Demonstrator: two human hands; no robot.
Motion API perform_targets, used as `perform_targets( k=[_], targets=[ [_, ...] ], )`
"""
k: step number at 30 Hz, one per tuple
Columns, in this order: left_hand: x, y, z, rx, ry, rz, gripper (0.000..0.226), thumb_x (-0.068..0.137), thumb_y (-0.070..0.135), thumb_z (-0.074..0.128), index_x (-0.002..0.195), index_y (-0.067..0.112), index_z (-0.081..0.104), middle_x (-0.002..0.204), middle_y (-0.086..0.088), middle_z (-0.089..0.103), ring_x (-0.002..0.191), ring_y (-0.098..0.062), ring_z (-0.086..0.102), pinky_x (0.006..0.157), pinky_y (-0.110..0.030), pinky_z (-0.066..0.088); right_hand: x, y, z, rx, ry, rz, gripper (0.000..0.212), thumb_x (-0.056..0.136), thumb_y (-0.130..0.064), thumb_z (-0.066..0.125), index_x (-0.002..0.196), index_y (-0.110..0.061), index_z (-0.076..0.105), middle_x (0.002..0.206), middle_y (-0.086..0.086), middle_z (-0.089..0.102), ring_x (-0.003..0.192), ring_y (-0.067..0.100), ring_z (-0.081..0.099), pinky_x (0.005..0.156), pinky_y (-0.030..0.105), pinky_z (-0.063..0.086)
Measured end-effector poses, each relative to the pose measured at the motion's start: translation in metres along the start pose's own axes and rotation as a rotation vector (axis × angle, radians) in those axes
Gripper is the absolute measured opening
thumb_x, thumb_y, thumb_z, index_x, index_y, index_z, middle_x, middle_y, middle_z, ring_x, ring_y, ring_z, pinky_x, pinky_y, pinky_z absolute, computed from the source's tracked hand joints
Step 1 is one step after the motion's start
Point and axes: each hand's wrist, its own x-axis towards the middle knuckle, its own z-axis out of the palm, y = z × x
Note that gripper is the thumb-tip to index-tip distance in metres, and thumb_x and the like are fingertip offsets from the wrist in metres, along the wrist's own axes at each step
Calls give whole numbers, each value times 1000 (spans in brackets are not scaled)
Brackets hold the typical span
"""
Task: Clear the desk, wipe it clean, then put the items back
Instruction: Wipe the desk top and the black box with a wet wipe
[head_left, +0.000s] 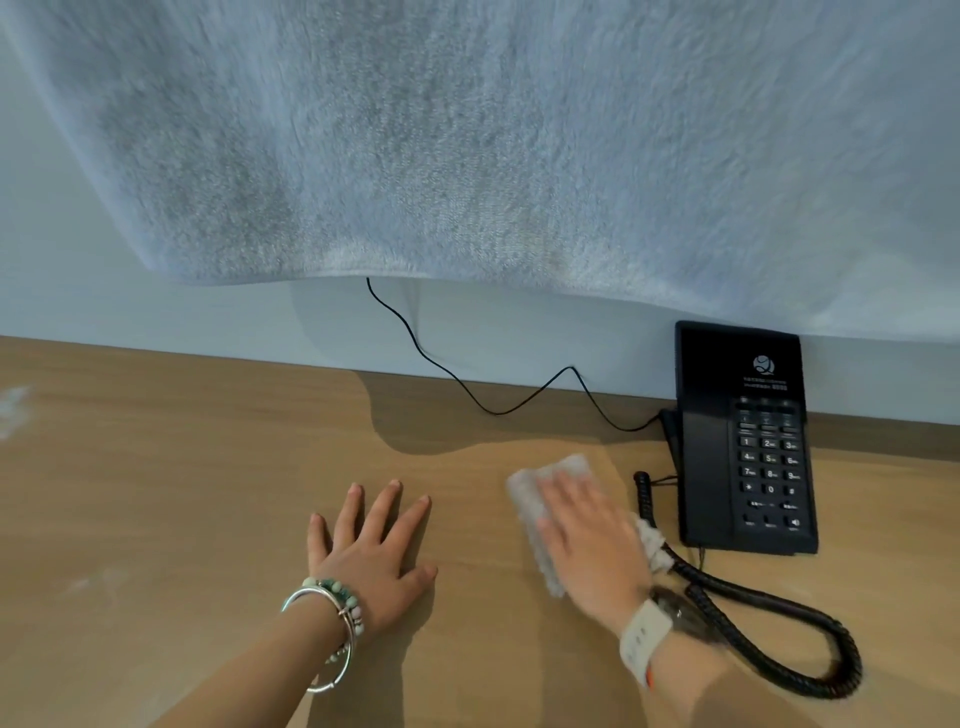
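Now a pale, fluffy cloth (522, 493) lies on the wood-grain table (182, 493), pressed by the flat right grip (587, 540). At nine o'clock the left grip (374, 551) rests spread, empty.

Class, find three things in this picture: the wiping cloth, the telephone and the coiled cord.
wiping cloth (524, 493): head view, on its uncovered upper-left corner.
telephone (769, 458): head view, on the keypad.
coiled cord (849, 660): head view, on the loop's far bend.

Pale cloth (558, 470) flat on wooden desk (208, 493), near phone (748, 441).
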Motion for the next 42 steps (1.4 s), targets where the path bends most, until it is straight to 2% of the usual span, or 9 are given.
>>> perform_targets(
  k=[3,9,16,22,25,28,31,34,42],
  targets=[
    [-1,-1,3,17,15,12,65,90,65,22,143,48,-11,154,14,-21,142,-25,-22,113,-54,-7,15,10,-8,15,50,244,51,101,-41,12,150,-32,1,158,-8,-4,146,14,-5,119,39,2],
    [-10,-6,10,31,18,74,102,44,68,-12,144,45,-11,154,16,-18,143,-21,-18,113,-51,-6,-70,-42,14,63,-106,-136,60,89,-56,-4,148,-42,-1,139,-29,-20,129,-6,-22,108,26,-13],
    [-26,-5,18,96,16,152,105,45,66,-15,146,39,-10,155,13,-16,144,-21,-15,115,-48,-4,-86,20,6,-49,18,302,67,87,-54,-4,150,-33,2,158,-12,-5,146,11,-5,118,35,7],
    [-39,-6,12,71,34,206,88,64,67,-6,148,39,5,157,15,-5,145,-16,-6,117,-42,2,-130,-28,20,23,-117,-34,89,70,-66,-27,149,-38,3,153,-22,-7,142,4,-10,115,31,2],
    [-58,-12,13,64,96,241,103,51,65,-16,147,38,7,156,15,-3,145,-13,-5,115,-37,5,-128,26,16,-69,84,209,68,86,-49,-6,149,-30,14,154,-14,9,145,14,9,116,34,15],
    [-78,-21,24,43,161,229,100,54,64,-16,148,38,6,157,13,-4,145,-14,-10,115,-38,4,-134,27,19,-65,116,451,52,100,-39,13,151,-28,7,159,-7,4,146,16,4,119,36,12],
    [-94,-28,37,8,193,204,99,57,66,-12,149,34,7,157,11,-3,141,-12,-18,115,-39,3,-149,-37,29,40,-16,163,58,95,-50,1,150,-32,4,157,-14,-5,146,13,-3,118,37,7],
    [-111,-23,45,-13,223,161,99,58,66,-12,149,32,5,157,10,-5,137,-9,-22,115,-41,1,-170,-60,40,-29,66,-149,55,94,-46,9,147,-39,23,153,-22,7,144,9,16,114,38,21],
    [-176,-24,75,-4,203,-3,99,55,67,-17,147,30,-13,138,13,-33,129,-5,-29,115,-40,-6,-195,46,14,-19,120,419,51,101,-37,17,151,-29,8,159,-7,3,146,16,1,117,41,14]
  ],
)
